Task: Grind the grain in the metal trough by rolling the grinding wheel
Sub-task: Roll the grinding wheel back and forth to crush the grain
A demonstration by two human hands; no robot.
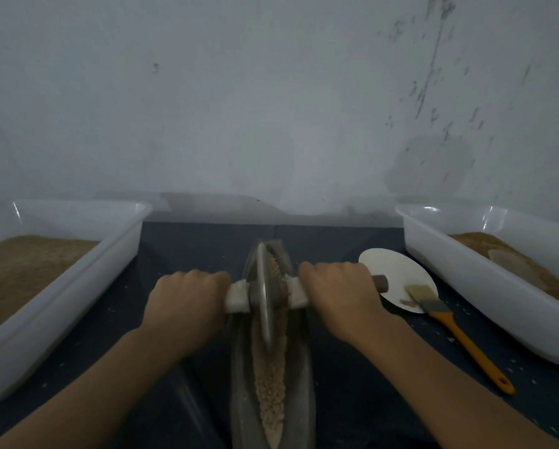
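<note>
Wheel point(265, 296): upright in metal trough point(304, 367), standing on grain point(271, 384), mid-length.
Left hand point(187, 299): clenched round axle's cloth-wrapped left end.
Right hand point(339, 293): clenched round axle's right end.

- The left hand point(187, 303) and right hand point(339, 293) cover most of the handle point(380, 282); only its brown right tip and cloth-wrapped parts by the grinding wheel point(264, 299) show.
- The metal trough point(304, 367) runs off the bottom edge.
- The left tray point(77, 254) and right tray point(466, 273) are cut by the side edges.
- A pale shape point(511, 264) in the right tray, perhaps a scoop, is blurred.
</note>
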